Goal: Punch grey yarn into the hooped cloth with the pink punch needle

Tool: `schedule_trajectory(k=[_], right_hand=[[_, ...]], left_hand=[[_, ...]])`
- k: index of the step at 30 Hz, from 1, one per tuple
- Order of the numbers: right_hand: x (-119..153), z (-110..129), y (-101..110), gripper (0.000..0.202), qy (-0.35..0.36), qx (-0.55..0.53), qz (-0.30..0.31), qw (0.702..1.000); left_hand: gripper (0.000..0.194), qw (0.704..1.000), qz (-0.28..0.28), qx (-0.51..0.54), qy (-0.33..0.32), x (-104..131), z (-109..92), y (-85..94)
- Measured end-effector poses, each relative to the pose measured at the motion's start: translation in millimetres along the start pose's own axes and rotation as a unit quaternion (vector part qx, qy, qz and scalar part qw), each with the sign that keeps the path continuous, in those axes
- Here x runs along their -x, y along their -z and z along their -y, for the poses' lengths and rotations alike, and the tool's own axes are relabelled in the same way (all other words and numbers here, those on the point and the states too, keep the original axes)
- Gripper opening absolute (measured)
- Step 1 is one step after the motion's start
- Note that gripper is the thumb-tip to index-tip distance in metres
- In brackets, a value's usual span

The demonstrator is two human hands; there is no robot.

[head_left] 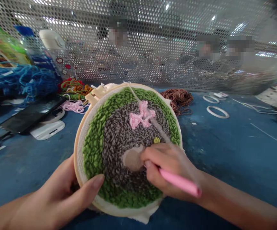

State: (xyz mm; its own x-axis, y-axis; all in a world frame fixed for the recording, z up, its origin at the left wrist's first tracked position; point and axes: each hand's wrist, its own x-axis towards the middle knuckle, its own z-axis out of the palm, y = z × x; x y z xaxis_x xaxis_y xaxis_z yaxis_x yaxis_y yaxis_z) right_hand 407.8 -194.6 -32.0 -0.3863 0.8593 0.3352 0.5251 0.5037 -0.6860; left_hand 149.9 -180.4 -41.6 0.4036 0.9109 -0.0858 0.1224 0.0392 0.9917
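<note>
Left hand [54, 191]: curled around the lower left of the round hoop [78, 147], clamped on it; the thumb lies flat over the rim and onto the green stitching [92, 153], the other fingers pass behind, mostly hidden.
Right hand [168, 164]: closed, thumb and forefinger pinched together on the pink-handled tool [180, 182], the remaining fingers folded in beneath.
Tool: slanted, its butt end towards the lower right, its front end hidden by the fingers; its tip cannot be made out.
Fingertips: just over the right edge of a beige-brown round patch [131, 159] near the middle of the stitching; whether they touch the cloth, I cannot tell.
Hoop: tilted up to face the wearer, above the blue table [225, 159], between the two hands.
Stitching: a green border around a dark grey field [116, 137], with a pink flower [136, 120] in the upper part and a small yellow spot [156, 140] just above the right hand.
Pale strand [161, 130]: blurred, slanting down from the flower towards the right hand.
Behind the hoop: brown yarn [177, 99] at right, pink yarn [74, 107] at left.
</note>
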Motion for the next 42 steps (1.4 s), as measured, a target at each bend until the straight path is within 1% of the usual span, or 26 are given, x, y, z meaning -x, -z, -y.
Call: schedule_trajectory(k=[2, 4, 6, 7, 9, 11, 13, 15, 16, 18, 20, 21, 23, 24, 26, 28, 30, 31, 32, 33, 34, 35, 37, 38, 40, 42], right_hand=[[1.2, -2.1, 0.9, 0.018, -0.063, -0.087, -0.042, 0.993], [2.6, -7.3, 4.3, 0.022, -0.133, -0.200, -0.113, 0.964], [3.7, -11.7, 7.7, 0.024, -0.159, -0.268, -0.174, 0.934], [4.1, -12.7, 8.7, 0.024, -0.160, -0.281, -0.188, 0.928], [4.3, -11.4, 8.8, 0.024, -0.157, -0.273, -0.177, 0.933], [3.9, -6.7, 6.3, 0.022, -0.140, -0.216, -0.108, 0.960], [3.3, -1.0, 2.4, 0.019, -0.086, -0.120, -0.031, 0.989], [2.8, 3.1, -0.8, 0.016, -0.035, -0.051, 0.009, 0.998], [2.8, 4.0, -1.6, 0.016, -0.035, -0.050, 0.009, 0.998], [3.1, 2.8, -0.9, 0.018, -0.090, -0.116, -0.025, 0.989], [3.9, -1.3, 1.6, 0.021, -0.158, -0.210, -0.084, 0.961], [4.3, -3.8, 3.0, 0.022, -0.174, -0.246, -0.117, 0.946], [5.1, -7.6, 5.1, 0.023, -0.179, -0.288, -0.157, 0.928], [5.3, -8.5, 5.5, 0.024, -0.177, -0.296, -0.163, 0.924], [5.6, -7.4, 4.3, 0.023, -0.174, -0.281, -0.142, 0.933], [5.5, -3.3, 0.6, 0.021, -0.144, -0.213, -0.078, 0.963], [5.4, 1.5, -4.1, 0.017, -0.057, -0.105, -0.020, 0.993], [5.4, 3.4, -6.1, 0.015, -0.013, -0.058, -0.003, 0.998], [5.6, 4.6, -7.4, 0.014, 0.011, -0.032, 0.005, 0.999], [5.8, 4.8, -7.8, 0.014, 0.008, -0.035, 0.002, 0.999], [6.2, 4.1, -7.3, 0.016, -0.023, -0.066, -0.011, 0.997], [6.6, 2.6, -6.1, 0.018, -0.070, -0.117, -0.029, 0.990], [7.1, -1.8, -2.6, 0.022, -0.156, -0.229, -0.087, 0.957], [7.2, -3.9, -1.0, 0.024, -0.176, -0.270, -0.117, 0.939], [6.8, -6.4, 0.9, 0.025, -0.186, -0.307, -0.146, 0.922], [6.1, -5.3, 0.4, 0.024, -0.179, -0.299, -0.133, 0.928]], left_hand=[[0.029, 1.000, 0.030, -0.004, -0.005, -2.7, 1.2, 3.2], [0.031, 0.998, 0.062, -0.001, -0.010, -6.7, 0.9, 5.0], [0.032, 0.998, 0.064, 0.011, -0.009, -8.9, 0.0, 4.8], [0.031, 0.998, 0.057, 0.018, -0.007, -9.0, -0.3, 4.1], [0.029, 0.999, 0.039, 0.025, 0.003, -7.7, -0.8, 2.3], [0.028, 0.999, 0.033, 0.022, 0.007, -5.4, -0.8, 0.6], [0.026, 0.999, 0.030, 0.019, 0.003, -3.7, -0.7, -0.6], [0.026, 0.999, 0.028, 0.022, -0.004, -3.0, -0.5, -1.5], [0.026, 0.999, 0.025, 0.025, -0.007, -3.1, -0.2, -1.6], [0.027, 0.999, 0.021, 0.029, -0.012, -4.3, 0.8, -0.8], [0.029, 0.999, 0.028, 0.019, -0.021, -6.6, 2.7, 2.2], [0.029, 0.999, 0.039, 0.006, -0.030, -7.9, 4.2, 4.4], [0.030, 0.995, 0.072, -0.029, -0.056, -10.6, 7.3, 9.5], [0.030, 0.993, 0.087, -0.043, -0.067, -11.6, 8.9, 11.7], [0.030, 0.990, 0.108, -0.054, -0.077, -12.7, 11.1, 14.4], [0.030, 0.991, 0.112, -0.041, -0.068, -12.3, 12.0, 14.2], [0.030, 0.991, 0.114, -0.028, -0.065, -10.9, 12.2, 12.4], [0.029, 0.991, 0.110, -0.021, -0.067, -10.2, 12.2, 11.5], [0.027, 0.992, 0.105, -0.014, -0.067, -9.7, 12.2, 10.7], [0.026, 0.993, 0.102, -0.009, -0.066, -9.4, 12.1, 10.4], [0.026, 0.993, 0.102, -0.008, -0.063, -9.4, 12.1, 10.4], [0.026, 0.993, 0.105, -0.010, -0.058, -9.6, 12.0, 10.8], [0.026, 0.991, 0.119, -0.022, -0.055, -10.4, 11.7, 12.3], [0.026, 0.990, 0.126, -0.029, -0.058, -10.7, 11.5, 13.1], [0.025, 0.989, 0.126, -0.038, -0.068, -11.0, 11.1, 14.5], [0.026, 0.989, 0.121, -0.042, -0.072, -10.9, 10.9, 15.0]])
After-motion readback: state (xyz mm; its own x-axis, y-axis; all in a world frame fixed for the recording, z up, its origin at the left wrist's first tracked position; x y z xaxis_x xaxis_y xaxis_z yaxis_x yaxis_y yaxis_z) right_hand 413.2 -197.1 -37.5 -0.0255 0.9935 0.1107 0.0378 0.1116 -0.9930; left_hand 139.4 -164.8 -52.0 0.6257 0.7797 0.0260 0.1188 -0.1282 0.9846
